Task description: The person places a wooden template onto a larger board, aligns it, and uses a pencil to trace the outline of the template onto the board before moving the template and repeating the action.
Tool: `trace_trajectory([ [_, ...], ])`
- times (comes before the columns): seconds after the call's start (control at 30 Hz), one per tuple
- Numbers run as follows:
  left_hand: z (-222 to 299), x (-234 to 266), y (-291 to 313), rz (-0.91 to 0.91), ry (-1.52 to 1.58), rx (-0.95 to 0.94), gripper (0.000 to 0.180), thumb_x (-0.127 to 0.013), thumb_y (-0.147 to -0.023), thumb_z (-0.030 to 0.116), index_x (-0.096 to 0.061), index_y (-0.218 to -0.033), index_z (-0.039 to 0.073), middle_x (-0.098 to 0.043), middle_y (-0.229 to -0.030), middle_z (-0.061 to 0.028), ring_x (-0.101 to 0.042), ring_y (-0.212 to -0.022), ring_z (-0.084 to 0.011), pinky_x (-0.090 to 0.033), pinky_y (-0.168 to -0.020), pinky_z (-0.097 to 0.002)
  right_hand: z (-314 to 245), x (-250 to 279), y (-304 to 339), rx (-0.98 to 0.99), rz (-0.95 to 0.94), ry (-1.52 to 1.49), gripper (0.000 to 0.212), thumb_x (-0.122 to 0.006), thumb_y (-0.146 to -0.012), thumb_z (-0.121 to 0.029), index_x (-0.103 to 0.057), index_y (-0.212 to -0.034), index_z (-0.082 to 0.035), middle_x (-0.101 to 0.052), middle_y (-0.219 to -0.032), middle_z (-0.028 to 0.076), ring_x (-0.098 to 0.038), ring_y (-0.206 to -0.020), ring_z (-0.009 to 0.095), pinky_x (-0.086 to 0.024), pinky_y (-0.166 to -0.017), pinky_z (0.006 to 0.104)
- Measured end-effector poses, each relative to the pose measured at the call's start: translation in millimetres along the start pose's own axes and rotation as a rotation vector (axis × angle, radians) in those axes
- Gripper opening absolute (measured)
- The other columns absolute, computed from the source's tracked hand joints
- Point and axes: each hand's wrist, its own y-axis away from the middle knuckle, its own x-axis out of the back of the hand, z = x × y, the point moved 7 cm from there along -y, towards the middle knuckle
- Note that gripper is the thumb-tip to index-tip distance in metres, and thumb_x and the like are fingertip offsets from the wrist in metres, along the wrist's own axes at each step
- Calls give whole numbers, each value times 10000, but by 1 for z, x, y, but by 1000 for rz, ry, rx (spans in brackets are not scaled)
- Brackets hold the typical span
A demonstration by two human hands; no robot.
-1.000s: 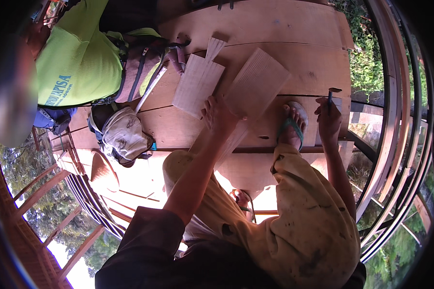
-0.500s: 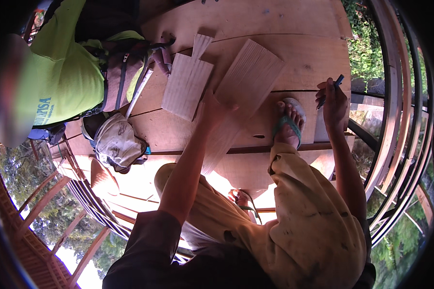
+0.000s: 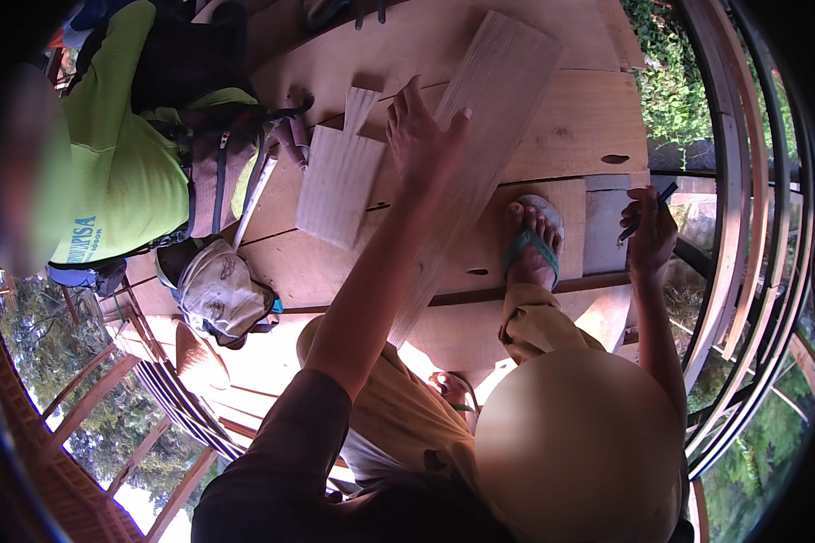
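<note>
A long pale wooden plank (image 3: 503,77) lies slanting across the wooden floor in front of me. My left hand (image 3: 424,136) is open beside its left edge, fingers spread and holding nothing; I cannot tell whether the thumb side touches the wood. Left of that hand lies a paddle-shaped wooden board (image 3: 340,181), its short flared handle pointing away from me. Off to the right, my right hand (image 3: 650,237) is closed around a dark blue pen (image 3: 667,192), clear of the plank.
A person in a bright green shirt (image 3: 122,163) sits close on the left. A whitish cloth bag (image 3: 222,290) lies near them. My sandalled foot (image 3: 532,249) rests right of the plank. Curved railings (image 3: 743,226) run along the right side, with greenery beyond.
The plank has slid away from me and to the upper right. My left hand has moved farther forward and spread its fingers. My right hand, with the pen, has shifted slightly right and nearer.
</note>
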Motion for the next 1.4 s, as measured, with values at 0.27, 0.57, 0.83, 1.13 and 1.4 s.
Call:
trace_trajectory([
  [0.27, -7, -41, 81, -183, -335, -72, 1380, -973, -638, 519, -165, -1689, 131, -129, -1714, -293, -183, -1569, -524, -229, -1193, -737, 38, 29, 14, -101, 43, -9, 470, -466, -1158, -364, -728, -1079, 19, -646, -730, 59, -618, -611, 117, -493, -585, 276],
  [0.57, 3, -45, 72, -179, -353, 4, 1317, -976, -587, 443, -277, -1669, 168, -178, -1701, -276, -272, -1526, -491, -284, -1171, -696, 39, 33, 15, -86, 30, 1, 433, -478, -1159, -328, -727, -1094, 21, -640, -732, 52, -614, -609, 110, -488, -583, 262],
  [0.83, 18, -49, 11, -101, -278, 81, 1303, -949, -614, 465, -263, -1674, 144, -189, -1708, -264, -254, -1544, -468, -267, -1188, -672, 38, 45, 24, -5, 22, 124, 415, -465, -1154, -313, -736, -1076, -8, -666, -797, 51, -613, -672, 116, -496, -625, 285],
  [1.13, 24, -62, -43, -101, -207, 99, 1257, -891, -726, 497, -187, -1693, 110, -114, -1738, -272, -167, -1593, -462, -228, -1224, -684, 51, 64, 39, 19, 20, 198, 366, -491, -1146, -281, -728, -1103, -5, -678, -748, 49, -638, -644, 120, -505, -597, 299],
  [1.4, -61, -19, -38, 105, 92, -15, 674, -723, -960, 292, -481, -1530, 27, -638, -1391, -224, -612, -1296, -385, -490, -1091, -487, 50, 46, 43, 25, -10, 85, 356, -488, -1148, -267, -716, -1072, -5, -687, -762, 56, -652, -628, 127, -505, -577, 284],
])
